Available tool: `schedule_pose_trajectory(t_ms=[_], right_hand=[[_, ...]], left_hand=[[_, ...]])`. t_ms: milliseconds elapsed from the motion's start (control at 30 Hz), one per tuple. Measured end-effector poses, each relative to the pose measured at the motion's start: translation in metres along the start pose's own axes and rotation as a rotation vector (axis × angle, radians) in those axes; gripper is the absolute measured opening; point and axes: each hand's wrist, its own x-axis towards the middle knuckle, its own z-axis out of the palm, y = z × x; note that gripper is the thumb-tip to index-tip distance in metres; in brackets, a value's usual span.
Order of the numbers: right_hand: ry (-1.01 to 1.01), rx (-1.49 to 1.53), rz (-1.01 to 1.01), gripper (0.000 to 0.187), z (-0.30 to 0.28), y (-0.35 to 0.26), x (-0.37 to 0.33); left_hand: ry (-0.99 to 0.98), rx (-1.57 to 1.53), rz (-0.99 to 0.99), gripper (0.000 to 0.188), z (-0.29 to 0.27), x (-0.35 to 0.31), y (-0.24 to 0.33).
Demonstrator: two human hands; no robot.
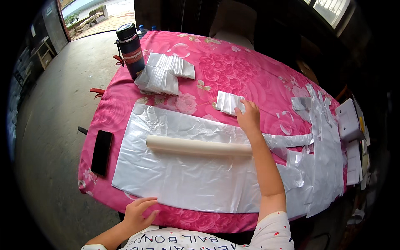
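My right hand (249,116) reaches across the table to a small stack of folded clear plastic bags (227,102). Its thumb and fingers close on the stack's right end. Before me lies a large flat sheet of clear plastic (179,183), wrinkled toward its far edge. A long off-white tube (196,146) rests crosswise on this sheet, its right end hidden behind my right forearm. At the sheet's near left edge is my left hand (141,213), fingers stretched out and holding nothing.
Larger piles of folded plastic bags (160,79) lie at the far left beside a dark flask (131,52). A black phone (102,153) sits on the pink floral tablecloth (229,66) at left. Loose plastic (327,154) covers the right end, near white boxes (349,121).
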Motion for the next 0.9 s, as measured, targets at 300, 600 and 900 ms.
schedule_pose_trajectory(t_ms=[300, 600, 900], right_hand=[[-0.47, 0.079, -0.16, 0.056, -0.096, 0.003, -0.155], [-0.485, 0.293, -0.177, 0.051, -0.114, -0.001, -0.268], [-0.232, -0.28, 0.143, 0.059, -0.167, 0.158, -0.266]], left_hand=[[-0.259, 0.259, 0.491, 0.045, 0.045, 0.037, 0.004], [-0.247, 0.223, 0.455, 0.083, 0.135, 0.082, 0.037], [-0.525, 0.288, 0.716, 0.07, 0.167, 0.1, 0.081]])
